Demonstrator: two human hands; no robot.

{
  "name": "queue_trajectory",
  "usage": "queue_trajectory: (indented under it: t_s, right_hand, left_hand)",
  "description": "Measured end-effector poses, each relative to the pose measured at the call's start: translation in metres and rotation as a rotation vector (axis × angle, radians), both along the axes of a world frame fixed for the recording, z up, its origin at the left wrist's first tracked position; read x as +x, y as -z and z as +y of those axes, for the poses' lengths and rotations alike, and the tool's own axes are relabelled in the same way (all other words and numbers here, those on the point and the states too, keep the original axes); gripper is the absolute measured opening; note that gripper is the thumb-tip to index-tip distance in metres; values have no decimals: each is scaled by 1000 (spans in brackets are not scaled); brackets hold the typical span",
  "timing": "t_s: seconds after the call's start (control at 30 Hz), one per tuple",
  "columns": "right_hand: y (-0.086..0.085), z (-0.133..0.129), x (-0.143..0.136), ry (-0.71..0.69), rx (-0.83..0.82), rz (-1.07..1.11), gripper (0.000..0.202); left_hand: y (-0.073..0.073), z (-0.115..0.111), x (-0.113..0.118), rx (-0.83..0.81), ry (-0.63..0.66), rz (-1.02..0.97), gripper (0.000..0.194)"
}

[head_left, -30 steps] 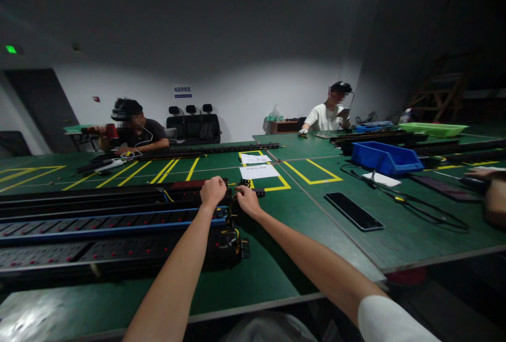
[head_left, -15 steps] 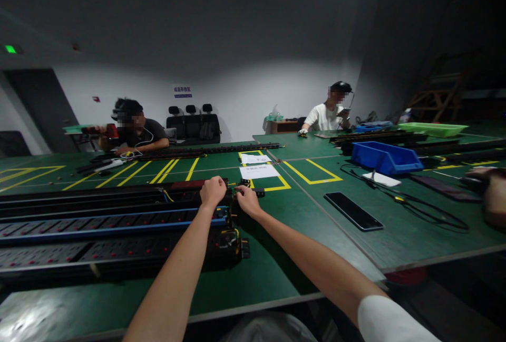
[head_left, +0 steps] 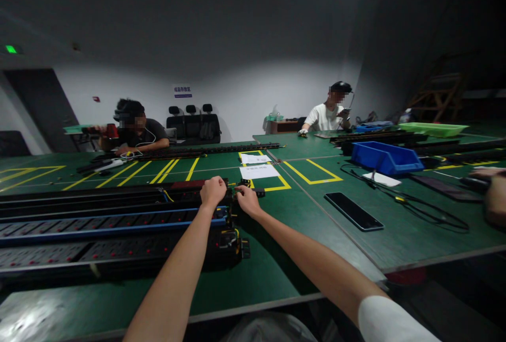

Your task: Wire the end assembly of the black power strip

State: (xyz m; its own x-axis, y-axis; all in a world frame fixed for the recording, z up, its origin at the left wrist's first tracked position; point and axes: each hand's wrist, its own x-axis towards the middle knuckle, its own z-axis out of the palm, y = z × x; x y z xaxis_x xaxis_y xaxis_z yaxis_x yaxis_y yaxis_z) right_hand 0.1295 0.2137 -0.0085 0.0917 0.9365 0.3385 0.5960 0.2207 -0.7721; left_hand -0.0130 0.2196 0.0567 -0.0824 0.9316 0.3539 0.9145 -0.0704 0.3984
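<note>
Several long black power strips (head_left: 98,226) lie side by side on the green table (head_left: 300,210), running off to the left. My left hand (head_left: 212,191) is closed over the right end of one of the far strips. Right beside it, my right hand (head_left: 247,199) pinches a small black part at that same end, where short yellow and blue wires show. What the fingers grip is too small and dark to make out clearly.
A black phone (head_left: 353,211) lies to the right, with a blue bin (head_left: 385,158), cables and a green tray (head_left: 432,129) beyond. White papers (head_left: 259,171) sit in a yellow-marked box. Two people sit at the far side; another person's arm (head_left: 494,199) enters at the right edge.
</note>
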Motion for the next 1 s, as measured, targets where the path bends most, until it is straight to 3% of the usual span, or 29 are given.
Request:
queue_trajectory:
  t_s: [1.0]
  right_hand:
    - [2, 2, 0, -4, -1, 16, 35]
  left_hand:
    - [3, 3, 0, 6, -5, -1, 23]
